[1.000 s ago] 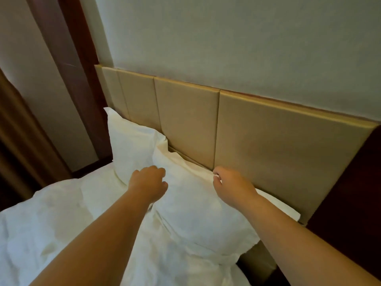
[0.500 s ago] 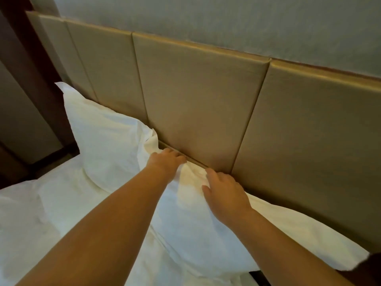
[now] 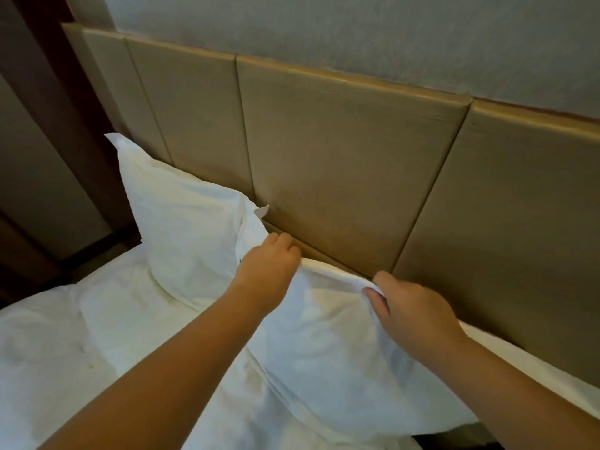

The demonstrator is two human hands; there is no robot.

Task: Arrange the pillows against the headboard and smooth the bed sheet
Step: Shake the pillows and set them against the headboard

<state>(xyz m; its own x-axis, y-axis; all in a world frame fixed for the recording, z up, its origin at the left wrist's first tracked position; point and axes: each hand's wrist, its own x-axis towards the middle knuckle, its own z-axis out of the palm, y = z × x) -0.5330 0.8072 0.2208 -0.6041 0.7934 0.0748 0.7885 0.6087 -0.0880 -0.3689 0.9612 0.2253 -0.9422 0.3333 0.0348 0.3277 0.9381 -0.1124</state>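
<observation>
Tan headboard panels (image 3: 341, 164) back the rumpled sheet (image 3: 61, 358) (white); left hand (image 3: 269, 271) and right hand (image 3: 414, 308) grip the near pillow (image 3: 324, 339).

The headboard (image 3: 341, 151) looks like padded panels in a tan covering, matt with a fine grain and a bit of sheen along the top edges. The nearer pillow (image 3: 324, 345) and the far pillow (image 3: 181, 228) are plain white cloth, soft and crinkly, no shine. The bed sheet (image 3: 65, 352) is the same white cloth, pretty rumpled. The wall (image 3: 357, 34) above is grey, matt, finely rough. The dark wood trim (image 3: 48, 108) looks smooth.
</observation>
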